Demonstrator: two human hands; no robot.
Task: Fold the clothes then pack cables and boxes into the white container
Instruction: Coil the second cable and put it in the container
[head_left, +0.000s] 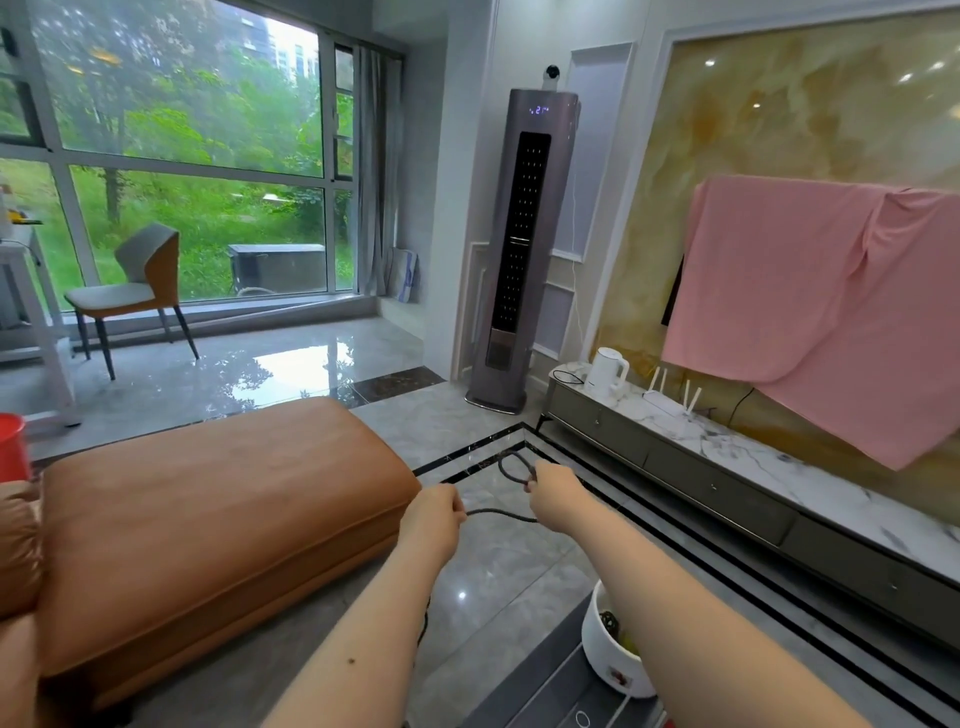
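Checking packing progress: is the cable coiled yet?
Partly. The right hand holds one loop of cable; the rest runs straight to the left hand.

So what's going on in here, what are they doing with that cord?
A person is winding up a dark cable held out in front of them. The right hand pinches a small loop of it, and the left hand grips the stretch running between the hands, with the rest trailing down toward the floor. A white container sits below the right arm with something already inside. The cable isn't packed yet.
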